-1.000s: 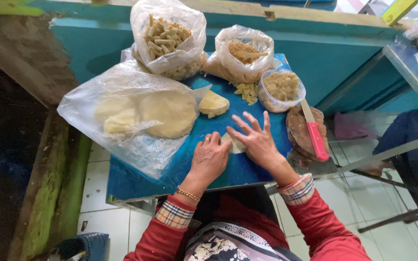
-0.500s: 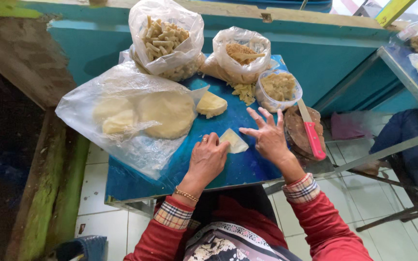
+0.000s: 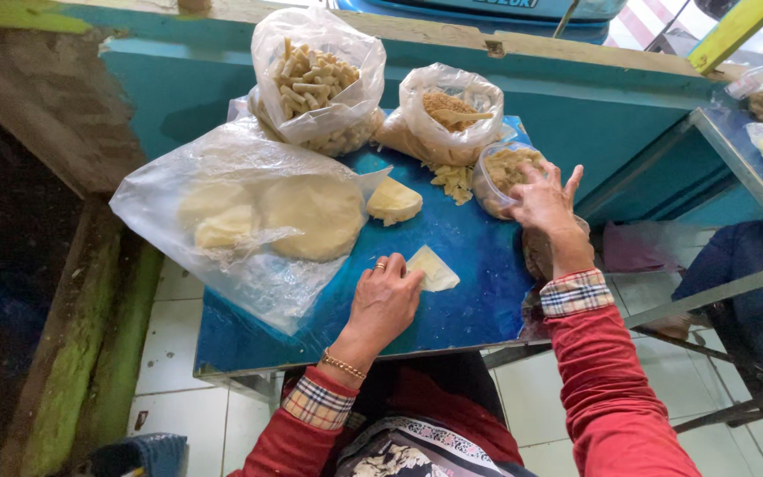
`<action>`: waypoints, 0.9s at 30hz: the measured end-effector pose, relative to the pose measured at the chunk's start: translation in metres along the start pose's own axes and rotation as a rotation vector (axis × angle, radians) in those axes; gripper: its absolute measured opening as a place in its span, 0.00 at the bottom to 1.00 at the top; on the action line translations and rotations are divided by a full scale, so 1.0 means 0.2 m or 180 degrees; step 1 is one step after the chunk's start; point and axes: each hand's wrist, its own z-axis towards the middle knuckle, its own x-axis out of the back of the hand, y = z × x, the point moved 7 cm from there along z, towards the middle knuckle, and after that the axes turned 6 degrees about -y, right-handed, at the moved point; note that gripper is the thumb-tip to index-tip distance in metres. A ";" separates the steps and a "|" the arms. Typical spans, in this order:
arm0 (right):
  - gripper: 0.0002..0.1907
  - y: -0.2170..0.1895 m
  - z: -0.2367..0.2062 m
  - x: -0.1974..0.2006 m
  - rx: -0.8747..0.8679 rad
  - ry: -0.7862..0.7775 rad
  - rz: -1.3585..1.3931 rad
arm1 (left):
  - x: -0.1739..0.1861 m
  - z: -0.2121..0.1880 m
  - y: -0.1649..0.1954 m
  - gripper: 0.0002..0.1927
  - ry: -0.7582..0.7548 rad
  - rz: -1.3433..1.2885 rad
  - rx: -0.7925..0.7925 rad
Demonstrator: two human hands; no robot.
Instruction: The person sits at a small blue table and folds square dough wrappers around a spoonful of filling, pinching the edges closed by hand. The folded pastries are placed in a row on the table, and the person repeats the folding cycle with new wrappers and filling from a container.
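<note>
Blue tabletop [image 3: 452,291], seen from above, set against a teal wall, with tiled floor below. On it lies a small folded piece of pale dough [image 3: 433,268], roughly triangular, its long edge running from near-left to far-right. My left hand [image 3: 384,300] rests palm-down on the board, fingertips touching the near-left edge of that piece; it clamps nothing. My right hand [image 3: 540,196] is well apart from it, off to the far right, fingers spread over the rim of a small clear tub of crumbly filling [image 3: 507,168]; whether it actually grips the tub I cannot tell. The folded piece thus lies just ahead of my left hand and down-left of my right, so the left is much the nearer. A second dough wedge [image 3: 394,200] sits farther away, beside a large clear bag of flat round dough sheets [image 3: 267,216]. Behind stand a bag of short stick-shaped snacks [image 3: 315,79] and a bag of brown crumbs [image 3: 448,110].
</note>
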 end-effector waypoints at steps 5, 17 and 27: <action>0.23 -0.09 -0.20 0.10 0.0112 0.1392 0.0178 | 0.01 0.00 0.01 0.03 0.0027 -0.0018 -0.0018; 0.06 0.00 -0.20 0.03 0.0037 0.0842 0.0831 | 0.00 0.01 0.00 0.03 -0.0001 0.0025 -0.0014; 0.28 -0.39 -0.47 0.14 0.1252 0.0845 0.1692 | 0.00 0.00 0.00 0.02 -0.0017 -0.0028 0.0001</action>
